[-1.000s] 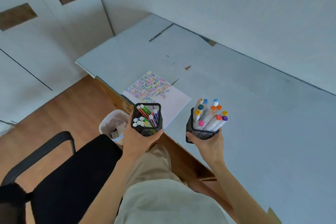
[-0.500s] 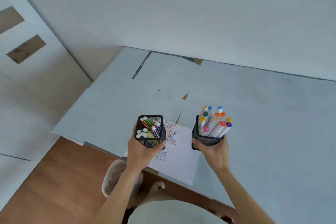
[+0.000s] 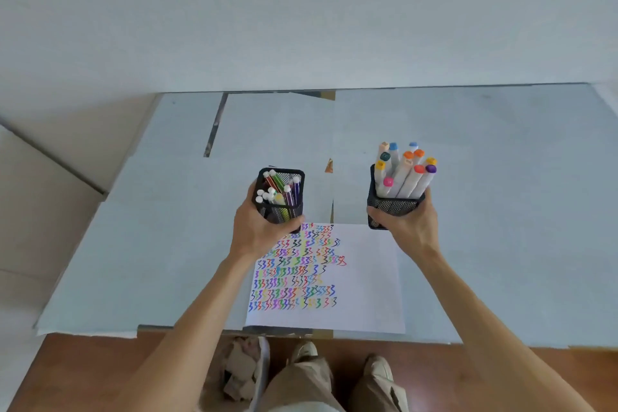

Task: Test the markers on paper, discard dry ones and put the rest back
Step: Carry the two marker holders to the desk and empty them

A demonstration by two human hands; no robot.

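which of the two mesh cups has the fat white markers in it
The mesh cup in the right hand: its chunky white markers stick out. The left hand's cup holds thin pens.

Rows of coloured "3"-like squiggles on the paper [image 3: 364, 278]

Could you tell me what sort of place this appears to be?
Probably a home desk: a pale tabletop against a plain wall, a scribble-covered test paper, and a wastebasket on wooden flooring.

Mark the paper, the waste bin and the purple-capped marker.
paper [image 3: 368, 278]: head view, blank right part of the sheet.
waste bin [image 3: 264, 365]: head view, right rim, below the table edge.
purple-capped marker [image 3: 431, 169]: head view, its purple cap.
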